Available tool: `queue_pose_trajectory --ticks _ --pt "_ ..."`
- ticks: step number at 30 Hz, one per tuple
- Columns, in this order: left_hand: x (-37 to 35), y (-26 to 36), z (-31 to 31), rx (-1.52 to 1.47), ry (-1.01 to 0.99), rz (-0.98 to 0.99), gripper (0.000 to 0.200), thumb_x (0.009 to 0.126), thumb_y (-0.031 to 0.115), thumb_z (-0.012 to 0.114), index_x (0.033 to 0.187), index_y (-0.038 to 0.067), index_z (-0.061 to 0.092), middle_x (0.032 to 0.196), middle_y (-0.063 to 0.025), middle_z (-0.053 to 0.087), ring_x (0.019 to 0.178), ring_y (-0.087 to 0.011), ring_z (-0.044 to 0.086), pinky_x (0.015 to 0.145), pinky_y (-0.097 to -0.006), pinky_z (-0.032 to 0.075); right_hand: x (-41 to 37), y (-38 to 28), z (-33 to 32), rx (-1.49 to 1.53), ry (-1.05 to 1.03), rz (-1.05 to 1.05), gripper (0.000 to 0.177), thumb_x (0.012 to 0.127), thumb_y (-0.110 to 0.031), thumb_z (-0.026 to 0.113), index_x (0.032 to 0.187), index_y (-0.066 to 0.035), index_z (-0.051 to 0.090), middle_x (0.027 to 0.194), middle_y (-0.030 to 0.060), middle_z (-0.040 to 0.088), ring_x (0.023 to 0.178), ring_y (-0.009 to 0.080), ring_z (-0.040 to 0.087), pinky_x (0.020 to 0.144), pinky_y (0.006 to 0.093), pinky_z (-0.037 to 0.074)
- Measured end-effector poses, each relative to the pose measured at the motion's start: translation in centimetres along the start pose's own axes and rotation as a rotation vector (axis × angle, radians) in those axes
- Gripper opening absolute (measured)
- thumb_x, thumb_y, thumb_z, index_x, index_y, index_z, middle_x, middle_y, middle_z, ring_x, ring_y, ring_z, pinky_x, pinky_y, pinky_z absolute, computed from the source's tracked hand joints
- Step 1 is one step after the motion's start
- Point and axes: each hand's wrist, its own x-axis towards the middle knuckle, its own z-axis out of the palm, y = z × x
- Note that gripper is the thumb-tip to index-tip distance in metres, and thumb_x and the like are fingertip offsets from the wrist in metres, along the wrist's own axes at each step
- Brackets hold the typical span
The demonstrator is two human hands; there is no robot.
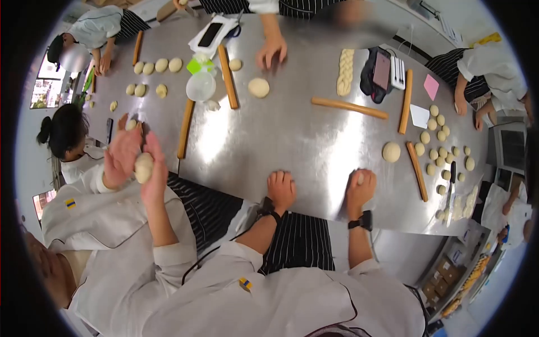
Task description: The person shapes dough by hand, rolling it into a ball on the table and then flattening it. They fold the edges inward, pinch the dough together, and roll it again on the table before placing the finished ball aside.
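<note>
My left hand (281, 189) rests on the steel table near its front edge, fingers curled down and closed; whatever lies under the palm is hidden. To its right, my right hand (364, 194) is closed at the table edge around a small pale piece of dough (360, 178), mostly covered by the fingers. Both wrists wear dark bands. Ahead of my right hand lie a round dough ball (391, 151) and a wooden rolling pin (349, 108). Another dough ball (259, 87) sits further forward, near a co-worker's hand (272, 51) across the table.
On my left, a co-worker holds dough (144, 168) between both palms. More rolling pins (228, 77), a white bowl (200, 86) and a braided dough (345, 73) are on the table. At right are several dough balls, a knife (451, 194) and a phone (381, 70).
</note>
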Motion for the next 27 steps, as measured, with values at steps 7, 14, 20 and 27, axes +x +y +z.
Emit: queue_pose_trajectory --ticks 7,14,20,27 --pt "0.1 0.0 0.7 0.05 0.027 0.002 0.01 0.086 0.013 0.064 0.094 0.009 0.062 0.1 -0.0138 0.059 0.1 -0.0376 0.056 0.088 -0.051 0.043 6.7 -1.0 4.2 0.047 -0.108 -0.16 0.005 0.088 -0.003 0.071 0.093 -0.003 0.07 0.096 0.0146 0.072 0.094 0.0367 0.068 0.087 0.0461 0.055" --pt "-0.3 -0.4 0.2 0.061 0.062 0.044 0.012 0.082 0.014 0.065 0.091 0.008 0.062 0.097 -0.0161 0.059 0.094 -0.0389 0.055 0.086 -0.0531 0.044 1.7 -2.7 3.0 -0.004 0.023 -0.153 0.006 0.086 -0.003 0.073 0.09 0.0 0.07 0.091 0.0154 0.068 0.087 0.0379 0.064 0.085 0.0496 0.052" --pt "0.1 -0.8 0.6 0.038 0.064 0.082 0.012 0.084 0.017 0.064 0.092 0.009 0.061 0.096 -0.0151 0.056 0.093 -0.0393 0.054 0.085 -0.0543 0.043 6.0 1.6 4.0 0.009 0.04 -0.11 0.005 0.085 -0.003 0.073 0.088 -0.001 0.069 0.092 0.0155 0.07 0.086 0.0367 0.066 0.077 0.0461 0.056" --pt "-0.3 -0.7 0.5 0.05 -0.007 0.025 0.008 0.084 0.014 0.062 0.089 0.008 0.06 0.094 -0.016 0.055 0.093 -0.0392 0.052 0.083 -0.0547 0.042 5.2 -1.2 5.1 0.047 -0.13 -0.288 0.011 0.082 -0.008 0.074 0.081 -0.008 0.063 0.084 0.0103 0.062 0.081 0.0324 0.062 0.078 0.0465 0.054"
